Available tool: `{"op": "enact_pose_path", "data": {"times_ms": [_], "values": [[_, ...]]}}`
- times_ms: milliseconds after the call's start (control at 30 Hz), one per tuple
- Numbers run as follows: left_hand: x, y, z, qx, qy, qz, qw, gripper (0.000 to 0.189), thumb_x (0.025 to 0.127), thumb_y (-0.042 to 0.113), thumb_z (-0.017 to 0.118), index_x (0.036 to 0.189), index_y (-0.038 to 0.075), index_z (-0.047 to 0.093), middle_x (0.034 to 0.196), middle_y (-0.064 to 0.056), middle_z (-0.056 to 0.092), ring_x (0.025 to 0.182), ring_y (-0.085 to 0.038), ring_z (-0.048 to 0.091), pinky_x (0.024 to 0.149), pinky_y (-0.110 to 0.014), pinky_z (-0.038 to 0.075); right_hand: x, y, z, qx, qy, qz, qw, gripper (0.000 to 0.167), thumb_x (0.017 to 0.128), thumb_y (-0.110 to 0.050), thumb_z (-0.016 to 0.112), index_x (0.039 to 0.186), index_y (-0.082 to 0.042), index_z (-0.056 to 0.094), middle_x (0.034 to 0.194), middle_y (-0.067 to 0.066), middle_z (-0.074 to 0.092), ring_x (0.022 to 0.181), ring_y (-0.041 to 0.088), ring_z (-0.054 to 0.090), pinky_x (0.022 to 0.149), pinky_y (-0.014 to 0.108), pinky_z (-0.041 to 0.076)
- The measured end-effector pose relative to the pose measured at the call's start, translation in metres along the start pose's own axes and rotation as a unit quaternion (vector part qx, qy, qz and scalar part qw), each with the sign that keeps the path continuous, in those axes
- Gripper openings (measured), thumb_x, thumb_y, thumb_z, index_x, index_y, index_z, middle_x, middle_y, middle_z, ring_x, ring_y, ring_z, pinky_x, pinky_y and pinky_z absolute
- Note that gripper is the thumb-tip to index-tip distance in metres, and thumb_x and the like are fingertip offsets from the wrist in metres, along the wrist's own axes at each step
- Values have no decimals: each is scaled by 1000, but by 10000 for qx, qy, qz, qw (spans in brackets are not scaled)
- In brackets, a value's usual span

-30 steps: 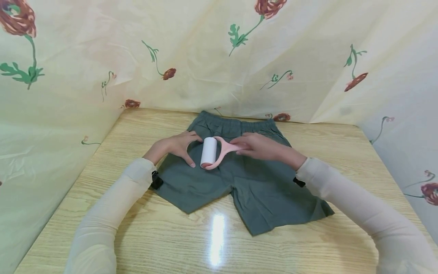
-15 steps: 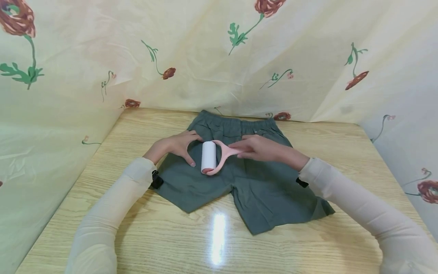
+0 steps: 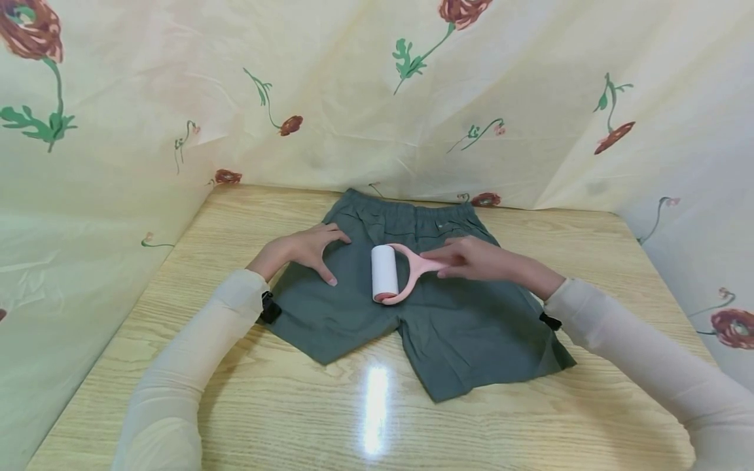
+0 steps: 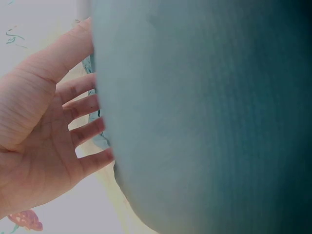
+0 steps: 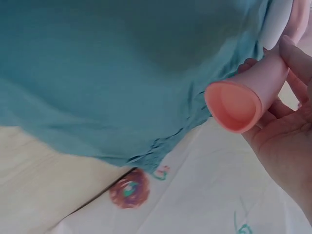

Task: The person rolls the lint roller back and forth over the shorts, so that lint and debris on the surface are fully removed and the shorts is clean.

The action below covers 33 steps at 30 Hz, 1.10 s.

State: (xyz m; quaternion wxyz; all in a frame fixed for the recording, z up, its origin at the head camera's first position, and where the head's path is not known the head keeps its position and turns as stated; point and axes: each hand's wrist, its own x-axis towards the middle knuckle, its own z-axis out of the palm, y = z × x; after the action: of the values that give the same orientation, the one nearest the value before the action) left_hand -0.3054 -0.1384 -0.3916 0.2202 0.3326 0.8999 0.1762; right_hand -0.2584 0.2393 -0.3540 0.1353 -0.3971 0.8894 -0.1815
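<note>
Grey-green shorts (image 3: 347, 320) lie spread flat on the wooden table, waistband toward the back. My right hand (image 3: 474, 258) grips the pink handle of a lint roller (image 3: 385, 271), whose white roll sits on the shorts near their middle. In the right wrist view the handle's hollow end (image 5: 236, 105) points out of the hand, thumb and fingers around it. My left hand (image 3: 309, 252) rests on the left side of the shorts, thumb and fingers spread apart. The left wrist view shows its fingers (image 4: 85, 105) extended, with their tips at the cloth.
The pale wooden table (image 3: 283, 418) carries a bright light reflection in front of the shorts. A flower-printed curtain (image 3: 353, 98) hangs behind the table and along both sides. Small black devices (image 3: 269, 309) sit at both wrists.
My right hand and the lint roller have moved toward me and then right across the shorts, away from my left hand. The left hand stays where it was.
</note>
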Motion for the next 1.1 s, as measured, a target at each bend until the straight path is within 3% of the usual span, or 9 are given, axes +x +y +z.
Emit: {"op": "enact_pose_path", "data": {"times_ms": [500, 1100], "values": [[0, -1, 0, -80, -78, 21, 9999, 92, 76, 41, 90, 151, 10, 45, 150, -15, 39, 147, -36, 31, 118, -53, 34, -44, 26, -5, 98, 78, 534, 9985, 52, 92, -17, 77, 141, -9, 63, 72, -6, 46, 66, 9, 39, 60, 24, 37], [0, -1, 0, -80, -43, 71, 9999, 92, 76, 40, 91, 151, 10, 45, 149, -15, 40, 146, -37, 32, 118, -54, 34, -105, 51, -40, 552, -132, 1344, 9893, 48, 88, -15, 79, 134, -6, 68, 78, -4, 59, 68, 4, 43, 60, 24, 38]]}}
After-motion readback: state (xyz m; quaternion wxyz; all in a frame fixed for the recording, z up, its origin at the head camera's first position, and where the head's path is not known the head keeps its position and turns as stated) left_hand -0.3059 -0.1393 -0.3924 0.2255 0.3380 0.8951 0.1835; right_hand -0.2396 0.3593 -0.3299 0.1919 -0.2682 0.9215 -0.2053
